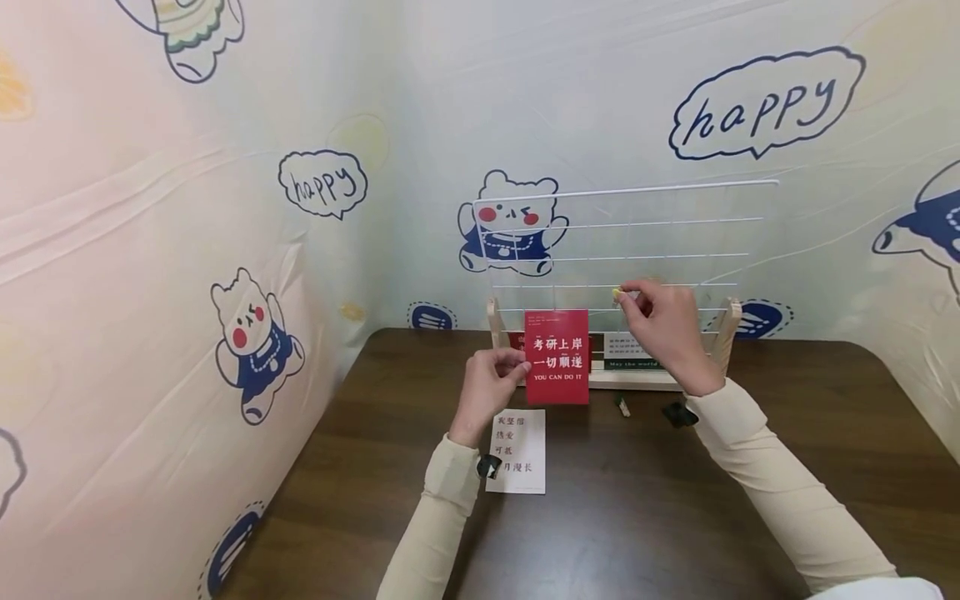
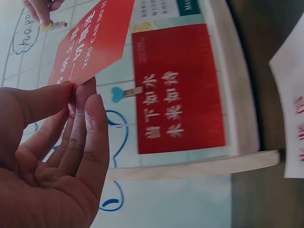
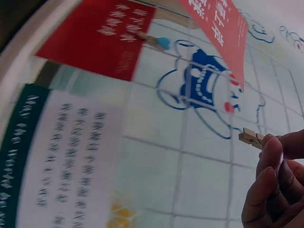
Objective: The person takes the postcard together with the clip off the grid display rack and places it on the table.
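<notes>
Between thumb and fingers, my left hand (image 1: 486, 387) pinches the left edge of a red card (image 1: 557, 387) printed with white characters and "YOU CAN DO IT". The card is held upright in front of a white wire grid rack (image 1: 626, 192). To the right, my right hand (image 1: 670, 325) pinches a small wooden clothespin (image 3: 250, 137) close to the grid; its yellow end shows in the head view. Low on the grid hangs another red card (image 2: 199, 128), clipped by a clothespin with a blue heart (image 2: 118, 94). A white-and-green card (image 3: 71, 156) is beside it.
The rack stands in a pale wooden base (image 1: 637, 382) at the back of the dark table (image 1: 360, 467). A white card (image 1: 528, 454) with characters lies near my left wrist. One small clothespin (image 1: 623, 407) lies before the base. Patterned cloth (image 1: 420, 125) surrounds the table.
</notes>
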The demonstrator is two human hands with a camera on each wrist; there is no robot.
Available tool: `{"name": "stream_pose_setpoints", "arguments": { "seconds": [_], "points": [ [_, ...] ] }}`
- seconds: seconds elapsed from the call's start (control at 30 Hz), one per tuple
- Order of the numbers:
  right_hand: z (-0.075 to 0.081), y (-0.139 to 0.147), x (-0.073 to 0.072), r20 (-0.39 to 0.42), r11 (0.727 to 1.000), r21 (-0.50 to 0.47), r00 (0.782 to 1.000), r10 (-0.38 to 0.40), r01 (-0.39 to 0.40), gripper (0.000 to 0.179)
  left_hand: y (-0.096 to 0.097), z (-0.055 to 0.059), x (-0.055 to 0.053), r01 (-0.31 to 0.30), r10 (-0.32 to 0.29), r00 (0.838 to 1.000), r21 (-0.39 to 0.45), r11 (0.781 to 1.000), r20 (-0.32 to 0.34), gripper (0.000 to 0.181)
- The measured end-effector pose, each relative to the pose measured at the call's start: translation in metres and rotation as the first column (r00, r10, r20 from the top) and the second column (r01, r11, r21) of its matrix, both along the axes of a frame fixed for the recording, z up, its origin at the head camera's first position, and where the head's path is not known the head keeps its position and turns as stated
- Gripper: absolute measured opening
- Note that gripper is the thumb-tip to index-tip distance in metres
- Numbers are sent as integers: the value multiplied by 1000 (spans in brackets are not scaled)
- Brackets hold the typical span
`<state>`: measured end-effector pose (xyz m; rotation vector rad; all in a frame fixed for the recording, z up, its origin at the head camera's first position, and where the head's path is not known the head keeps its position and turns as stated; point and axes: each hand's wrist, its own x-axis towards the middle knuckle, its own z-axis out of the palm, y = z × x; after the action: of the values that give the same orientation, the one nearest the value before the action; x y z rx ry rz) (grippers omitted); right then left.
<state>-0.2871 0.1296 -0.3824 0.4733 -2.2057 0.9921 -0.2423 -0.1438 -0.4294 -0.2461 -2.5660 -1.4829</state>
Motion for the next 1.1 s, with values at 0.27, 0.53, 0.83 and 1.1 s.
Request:
{"name": "stream_pose_setpoints", "arguments": {
  "seconds": [0.27, 0.53, 0.83, 1.1],
  "points": [
    [-25, 16, 1, 10, 999, 35, 1000, -28, 28, 13, 3, -14, -2, 20, -19, 998, -10, 1000, 57, 15],
    [-47, 27, 4, 48, 996, 70, 997, -53, 49, 12, 3, -28, -1, 31, -28, 995, -29, 999, 99, 12],
    [-73, 32, 8, 73, 996, 70, 996, -51, 46, 10, 7, -48, 2, 70, -67, 986, -13, 997, 150, 9],
    [-91, 39, 11, 133, 994, 93, 989, -70, 58, 10, 9, -59, 4, 75, -70, 979, -21, 997, 190, 9]
  ]
}}
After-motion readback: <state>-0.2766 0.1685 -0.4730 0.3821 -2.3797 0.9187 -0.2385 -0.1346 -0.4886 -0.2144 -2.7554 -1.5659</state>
